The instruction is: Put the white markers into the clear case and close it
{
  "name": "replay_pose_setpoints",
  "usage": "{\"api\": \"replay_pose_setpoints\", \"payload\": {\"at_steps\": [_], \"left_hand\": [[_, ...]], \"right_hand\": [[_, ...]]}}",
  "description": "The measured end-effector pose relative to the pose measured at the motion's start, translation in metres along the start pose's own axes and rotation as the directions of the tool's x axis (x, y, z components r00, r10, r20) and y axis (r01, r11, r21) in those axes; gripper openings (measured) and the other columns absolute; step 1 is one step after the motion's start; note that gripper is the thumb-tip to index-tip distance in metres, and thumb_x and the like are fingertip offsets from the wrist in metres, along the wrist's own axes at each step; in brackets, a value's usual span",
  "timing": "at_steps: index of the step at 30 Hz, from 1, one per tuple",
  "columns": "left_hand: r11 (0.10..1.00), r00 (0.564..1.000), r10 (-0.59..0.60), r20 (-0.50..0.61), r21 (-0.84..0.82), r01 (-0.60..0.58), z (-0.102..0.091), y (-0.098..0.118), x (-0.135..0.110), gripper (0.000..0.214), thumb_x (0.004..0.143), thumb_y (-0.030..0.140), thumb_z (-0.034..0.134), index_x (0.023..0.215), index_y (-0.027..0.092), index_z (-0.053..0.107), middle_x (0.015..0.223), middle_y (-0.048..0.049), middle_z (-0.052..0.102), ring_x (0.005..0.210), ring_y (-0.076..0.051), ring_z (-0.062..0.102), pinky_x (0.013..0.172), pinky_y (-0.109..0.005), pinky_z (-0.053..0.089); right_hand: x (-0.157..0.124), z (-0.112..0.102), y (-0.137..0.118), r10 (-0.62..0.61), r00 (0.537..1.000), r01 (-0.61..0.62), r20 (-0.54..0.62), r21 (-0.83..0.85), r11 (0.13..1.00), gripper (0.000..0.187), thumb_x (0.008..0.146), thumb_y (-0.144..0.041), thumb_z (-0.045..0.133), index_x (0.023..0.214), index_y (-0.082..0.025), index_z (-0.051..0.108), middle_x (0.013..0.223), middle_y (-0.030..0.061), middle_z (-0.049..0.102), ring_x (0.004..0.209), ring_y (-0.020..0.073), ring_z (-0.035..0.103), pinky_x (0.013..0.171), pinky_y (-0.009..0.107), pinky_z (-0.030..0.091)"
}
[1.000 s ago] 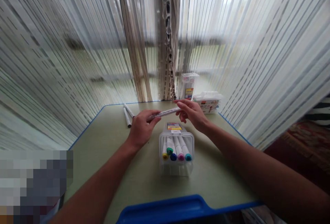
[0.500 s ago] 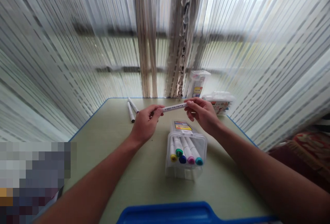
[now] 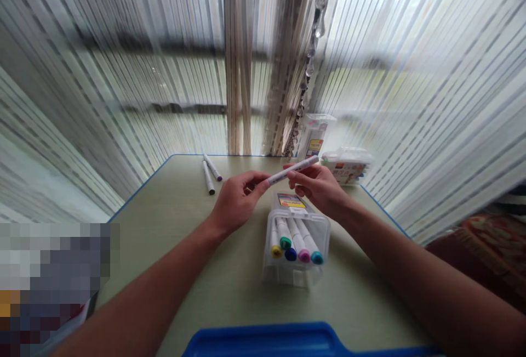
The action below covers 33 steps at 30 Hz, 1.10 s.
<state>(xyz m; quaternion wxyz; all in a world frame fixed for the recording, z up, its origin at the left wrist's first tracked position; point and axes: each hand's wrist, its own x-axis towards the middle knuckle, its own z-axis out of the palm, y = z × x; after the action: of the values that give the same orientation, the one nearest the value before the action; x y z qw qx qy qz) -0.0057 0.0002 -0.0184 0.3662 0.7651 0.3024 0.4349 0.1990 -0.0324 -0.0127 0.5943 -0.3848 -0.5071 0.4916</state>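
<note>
Marker [image 3: 293,169] Being Held in Both Hands

Your left hand [image 3: 236,200] is gripping its lower end; your right hand [image 3: 318,184] is pinching its middle. It is slanting above the table [image 3: 213,280], near the clear case [image 3: 290,276].

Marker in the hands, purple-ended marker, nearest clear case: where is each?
Held marker [image 3: 299,166]: head view, on its white barrel.
Purple-ended marker [image 3: 212,167]: head view, mid-barrel.
Nearest clear case [image 3: 291,202]: head view, on its labelled wall.

String curtains [image 3: 123,83], a strand of clear beads [image 3: 320,0] and patterned reddish fabric [image 3: 489,253] suggest a room at home.
</note>
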Motion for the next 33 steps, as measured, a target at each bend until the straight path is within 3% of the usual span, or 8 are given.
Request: {"api": "replay_pose_setpoints", "payload": {"at_steps": [5, 8, 10, 13, 17, 20, 26, 33], "left_hand": [[0.998, 0.996, -0.043, -0.077, 0.044, 0.047, -0.001, 0.0, 0.001, 0.029, 0.085, 0.038, 0.064, 0.103, 0.016, 0.073, 0.094, -0.0078, 0.074, 0.077, -0.017, 0.065, 0.068, -0.028, 0.049], [0.997, 0.988, -0.08, -0.132, -0.03, 0.076, -0.003, 0.0, 0.003, 0.029, 0.086, 0.037, 0.062, 0.102, 0.015, 0.071, 0.093, -0.0086, 0.073, 0.073, -0.016, 0.062, 0.063, -0.026, 0.049], [0.988, 0.987, -0.107, -0.12, -0.127, 0.092, -0.004, 0.003, 0.004, 0.031, 0.086, 0.037, 0.061, 0.103, 0.013, 0.07, 0.09, -0.0082, 0.071, 0.068, -0.014, 0.059, 0.057, -0.025, 0.046], [0.957, 0.988, -0.135, -0.074, -0.27, 0.11, -0.004, 0.009, 0.004, 0.037, 0.085, 0.039, 0.063, 0.111, 0.013, 0.066, 0.084, -0.0053, 0.066, 0.061, -0.011, 0.053, 0.053, -0.022, 0.044], [0.93, 0.99, -0.138, -0.013, -0.345, 0.125, -0.002, 0.014, 0.004, 0.055, 0.082, 0.042, 0.069, 0.129, 0.017, 0.055, 0.082, -0.0017, 0.06, 0.058, -0.009, 0.05, 0.05, -0.021, 0.042], [0.939, 0.995, -0.087, 0.048, -0.329, 0.098, 0.0, 0.014, 0.003, 0.057, 0.082, 0.039, 0.07, 0.133, 0.021, 0.054, 0.085, -0.0013, 0.06, 0.059, -0.008, 0.05, 0.052, -0.021, 0.043], [0.943, 0.999, -0.021, 0.05, -0.331, 0.036, 0.004, 0.011, 0.003, 0.028, 0.084, 0.031, 0.068, 0.107, 0.016, 0.065, 0.08, -0.0011, 0.061, 0.059, -0.008, 0.051, 0.051, -0.02, 0.042], [0.868, 0.977, -0.175, -0.124, -0.488, 0.093, 0.0, 0.012, 0.008, 0.019, 0.08, 0.028, 0.068, 0.091, 0.014, 0.06, 0.072, -0.0008, 0.064, 0.051, -0.008, 0.051, 0.049, -0.022, 0.044]], "right_hand": [[0.003, -0.002, -0.005, -0.11, 0.985, 0.113, -0.13, 0.017, 0.993, 0.028, 0.079, -0.046, 0.075, 0.088, -0.021, 0.067, 0.08, 0.0021, 0.069, 0.079, 0.0141, 0.065, 0.066, 0.024, 0.051], [0.004, -0.007, -0.012, -0.091, 0.974, 0.099, -0.206, 0.031, 0.995, 0.036, 0.084, -0.058, 0.064, 0.093, -0.023, 0.061, 0.07, -0.0016, 0.064, 0.056, 0.0126, 0.06, 0.051, 0.025, 0.049], [0.003, -0.008, -0.017, -0.039, 0.986, 0.042, -0.162, 0.012, 0.999, 0.039, 0.085, -0.059, 0.062, 0.099, -0.023, 0.063, 0.063, -0.0041, 0.058, 0.038, 0.0075, 0.043, 0.035, 0.021, 0.034], [-0.001, -0.008, -0.02, 0.005, 0.999, -0.009, -0.054, -0.067, 0.998, 0.04, 0.083, -0.056, 0.067, 0.096, -0.018, 0.068, 0.053, -0.0047, 0.053, 0.032, 0.0043, 0.03, 0.03, 0.019, 0.018], [-0.006, -0.006, -0.02, 0.039, 0.999, -0.031, 0.024, -0.262, 0.965, 0.039, 0.075, -0.051, 0.076, 0.071, -0.013, 0.072, 0.04, -0.005, 0.045, 0.03, 0.005, 0.035, 0.029, 0.019, 0.019], [-0.008, -0.006, -0.02, 0.079, 0.993, -0.043, 0.088, -0.359, 0.932, 0.036, 0.071, -0.048, 0.08, 0.079, -0.013, 0.078, 0.05, -0.0003, 0.058, 0.033, 0.0054, 0.042, 0.03, 0.019, 0.026], [-0.005, -0.006, -0.021, 0.066, 0.987, -0.005, 0.149, -0.376, 0.927, 0.032, 0.07, -0.04, 0.082, 0.087, -0.014, 0.08, 0.057, 0.0023, 0.065, 0.04, 0.0049, 0.044, 0.036, 0.019, 0.031], [-0.002, -0.011, -0.027, 0.052, 0.998, -0.045, 0.043, -0.14, 0.989, 0.032, 0.072, -0.033, 0.08, 0.098, -0.015, 0.077, 0.072, 0.0067, 0.072, 0.048, 0.0082, 0.051, 0.04, 0.02, 0.036]]}}
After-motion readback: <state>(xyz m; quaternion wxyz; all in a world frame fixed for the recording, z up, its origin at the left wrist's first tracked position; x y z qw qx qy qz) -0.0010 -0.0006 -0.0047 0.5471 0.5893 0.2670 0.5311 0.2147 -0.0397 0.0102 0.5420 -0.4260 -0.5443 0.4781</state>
